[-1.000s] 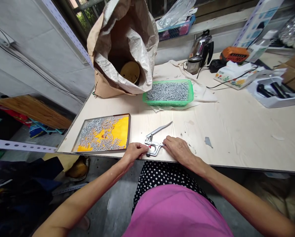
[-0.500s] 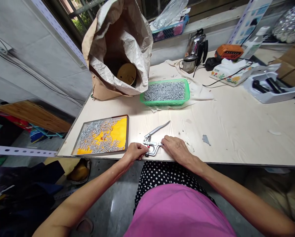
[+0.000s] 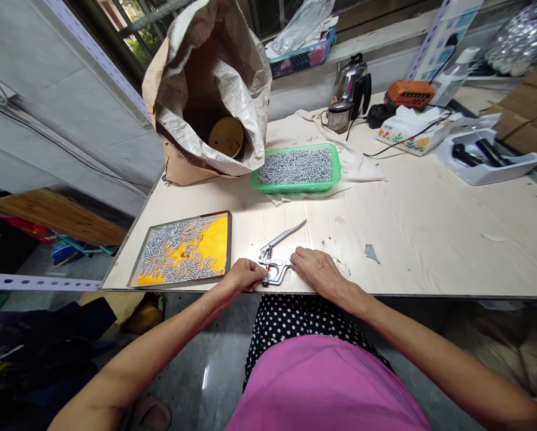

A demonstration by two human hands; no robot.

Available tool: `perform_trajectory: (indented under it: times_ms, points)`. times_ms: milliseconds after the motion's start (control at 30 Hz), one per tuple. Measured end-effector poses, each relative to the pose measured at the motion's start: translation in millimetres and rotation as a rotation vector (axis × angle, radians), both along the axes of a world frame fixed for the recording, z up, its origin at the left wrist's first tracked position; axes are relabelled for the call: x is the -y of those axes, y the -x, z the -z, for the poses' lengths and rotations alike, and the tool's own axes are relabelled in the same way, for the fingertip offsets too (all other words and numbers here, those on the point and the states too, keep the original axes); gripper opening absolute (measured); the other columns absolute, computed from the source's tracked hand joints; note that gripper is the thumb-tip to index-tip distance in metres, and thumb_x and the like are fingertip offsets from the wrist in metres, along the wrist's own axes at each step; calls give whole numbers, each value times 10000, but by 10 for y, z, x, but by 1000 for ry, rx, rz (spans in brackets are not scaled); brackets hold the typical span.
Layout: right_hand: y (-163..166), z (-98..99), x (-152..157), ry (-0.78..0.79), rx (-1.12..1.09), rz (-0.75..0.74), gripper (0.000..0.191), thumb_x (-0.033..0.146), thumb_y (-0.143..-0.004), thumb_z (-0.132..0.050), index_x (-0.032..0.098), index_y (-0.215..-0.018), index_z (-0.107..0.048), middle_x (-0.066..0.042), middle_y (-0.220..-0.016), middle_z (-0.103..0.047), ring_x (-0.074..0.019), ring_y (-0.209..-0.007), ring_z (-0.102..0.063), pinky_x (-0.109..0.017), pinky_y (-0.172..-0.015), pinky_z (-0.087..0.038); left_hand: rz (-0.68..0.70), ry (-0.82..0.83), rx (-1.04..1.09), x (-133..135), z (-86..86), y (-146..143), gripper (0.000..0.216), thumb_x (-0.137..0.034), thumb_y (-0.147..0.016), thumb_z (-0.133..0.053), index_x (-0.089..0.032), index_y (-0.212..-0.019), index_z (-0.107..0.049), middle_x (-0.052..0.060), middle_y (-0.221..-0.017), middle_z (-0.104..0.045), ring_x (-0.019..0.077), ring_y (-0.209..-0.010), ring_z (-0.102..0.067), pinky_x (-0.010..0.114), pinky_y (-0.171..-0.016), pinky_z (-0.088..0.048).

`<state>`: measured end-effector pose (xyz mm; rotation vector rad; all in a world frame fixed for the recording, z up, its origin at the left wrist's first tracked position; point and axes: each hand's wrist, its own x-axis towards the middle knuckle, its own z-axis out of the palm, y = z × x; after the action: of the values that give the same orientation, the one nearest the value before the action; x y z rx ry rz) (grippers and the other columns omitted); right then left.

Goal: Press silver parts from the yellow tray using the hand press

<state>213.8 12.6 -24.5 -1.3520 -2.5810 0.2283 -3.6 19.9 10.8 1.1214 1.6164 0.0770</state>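
A small metal hand press tool [image 3: 275, 263] with a long lever lies at the near edge of the pale wooden table [image 3: 430, 239]. My left hand [image 3: 245, 276] is at the tool's left side, fingers pinched together against it. On the tool's right side rests my right hand [image 3: 317, 270], fingers curled and touching its base. What the pinched fingers hold is too small to make out.
A yellow tray [image 3: 185, 248] with several small metal pieces sits to the left. A green basket [image 3: 295, 169] full of similar pieces stands further back, beside a large open paper sack [image 3: 205, 90]. A kettle [image 3: 346, 96], tissue box and white holder line the far right.
Both hands stay on the tool with hardly any movement. The view has shifted slightly as my head moved.
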Motion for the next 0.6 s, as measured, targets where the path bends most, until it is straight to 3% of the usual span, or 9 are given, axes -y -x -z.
perform_trajectory:
  times_ms: [167,367,600]
  points:
    - [-6,-31,-7,33,10,-16,160,160,-959,-475,168,-897,-622,-50,-890,-636,-157,-757,-562,-296,-623,-310,-106,55,16,18,-20,-23,364,-401,-709,-751,-160,-550,-529,-72,-382,-455,46,-342,-352,187,-389,-241]
    - [-3,-43,-12,22,30,-12,180,172,-971,-457,170,-903,-623,-48,-894,-631,-156,-758,-560,-297,-618,-299,-181,75,36,47,-40,-35,288,-316,-744,-729,-152,-583,-555,-59,-380,-488,50,-327,-376,187,-388,-258]
    - [-24,-56,-22,24,43,-53,180,166,-973,-452,172,-913,-621,-50,-902,-632,-154,-754,-557,-296,-616,-293,-191,88,64,44,-61,-54,230,-253,-771,-706,-138,-619,-578,-61,-375,-492,44,-317,-374,178,-380,-265]
